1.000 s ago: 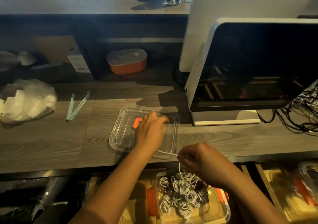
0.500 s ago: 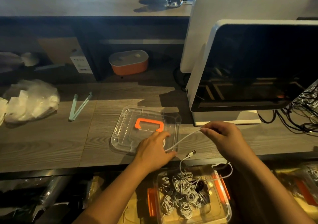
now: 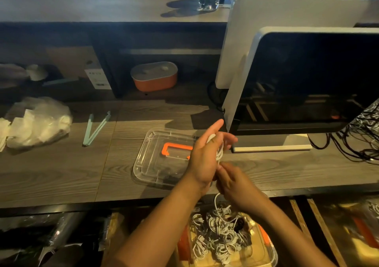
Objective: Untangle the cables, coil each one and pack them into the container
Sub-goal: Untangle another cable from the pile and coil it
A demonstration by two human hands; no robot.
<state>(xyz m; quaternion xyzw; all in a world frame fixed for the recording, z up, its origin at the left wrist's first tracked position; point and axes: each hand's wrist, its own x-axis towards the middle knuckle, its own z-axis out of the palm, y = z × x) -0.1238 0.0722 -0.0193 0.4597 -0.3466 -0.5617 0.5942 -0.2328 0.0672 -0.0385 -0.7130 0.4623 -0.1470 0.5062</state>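
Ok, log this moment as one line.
phase: coiling | left hand: white cable looped round it | right hand: holds white cable | container: cables inside

White cables (image 3: 217, 232); clear lid (image 3: 151, 168), orange handle (image 3: 176, 145); grey woodgrain desk (image 3: 61, 174).

Bare left hand (image 3: 202, 160); bare right hand (image 3: 235, 184)

On the counter (image 3: 61, 174) a crumpled plastic bag (image 3: 37, 121) lies at the left edge, pale green V-shaped sticks (image 3: 96, 128) near it, an orange tub with a white lid (image 3: 154, 76) at the back, a dark monitor (image 3: 307, 82) toward the right edge
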